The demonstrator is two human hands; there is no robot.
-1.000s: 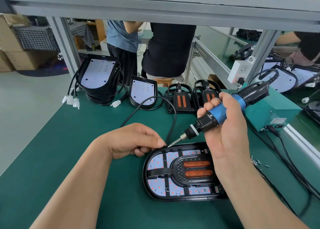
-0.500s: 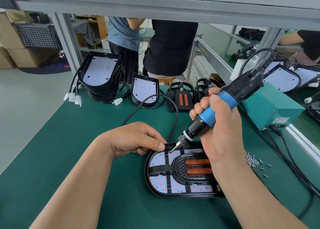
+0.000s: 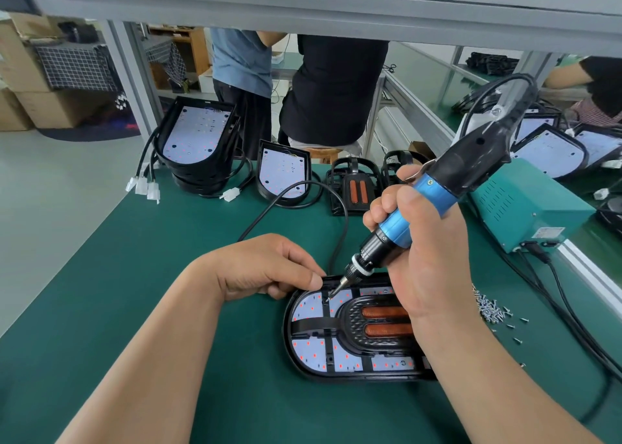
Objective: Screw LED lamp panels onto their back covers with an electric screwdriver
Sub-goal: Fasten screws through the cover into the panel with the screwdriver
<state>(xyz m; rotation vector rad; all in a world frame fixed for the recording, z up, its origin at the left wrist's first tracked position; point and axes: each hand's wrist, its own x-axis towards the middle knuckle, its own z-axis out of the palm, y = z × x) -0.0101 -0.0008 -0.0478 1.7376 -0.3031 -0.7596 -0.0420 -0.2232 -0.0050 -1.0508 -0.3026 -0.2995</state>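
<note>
Left hand [image 3: 269, 268] pinches the far rim of the lamp [image 3: 313, 352] with curled fingers. The lamp lies flat on the table [image 3: 134, 275]. Right hand [image 3: 427, 258] grips the screwdriver [image 3: 434, 194], its tilted bit set on a screw hole just beside the left thumb. Driving this screw looks like the step in hand. The next move likely calls for steady downward pressure, then a fresh screw from the pile [image 3: 488, 309] right of the lamp. Beyond the lamp stands a stack [image 3: 198, 140].

Left grip [image 3: 269, 268] curled, thumb extended; right grip [image 3: 427, 251] clenched, forearms converging
</note>
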